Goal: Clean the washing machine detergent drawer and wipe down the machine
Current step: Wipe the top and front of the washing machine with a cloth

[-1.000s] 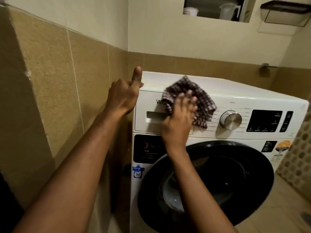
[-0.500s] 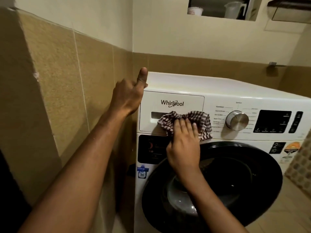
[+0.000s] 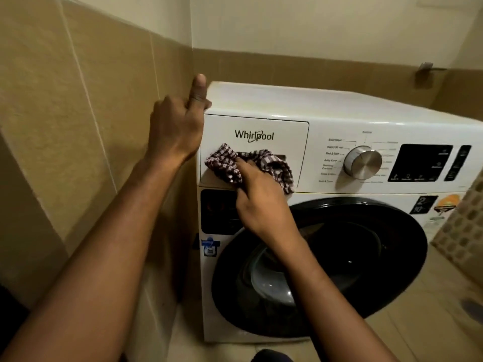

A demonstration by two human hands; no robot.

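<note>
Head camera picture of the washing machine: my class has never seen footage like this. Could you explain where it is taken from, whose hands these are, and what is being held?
There is no robot here. A person wears one wide-angle camera on the head, so you look forward and down along both arms. In front stands a white front-loading washing machine with a dark round door, a silver dial and a black display. The left hand grips the machine's top left corner, thumb up. The right hand bunches a checked cloth and presses it against the closed detergent drawer, low on its front.
</note>
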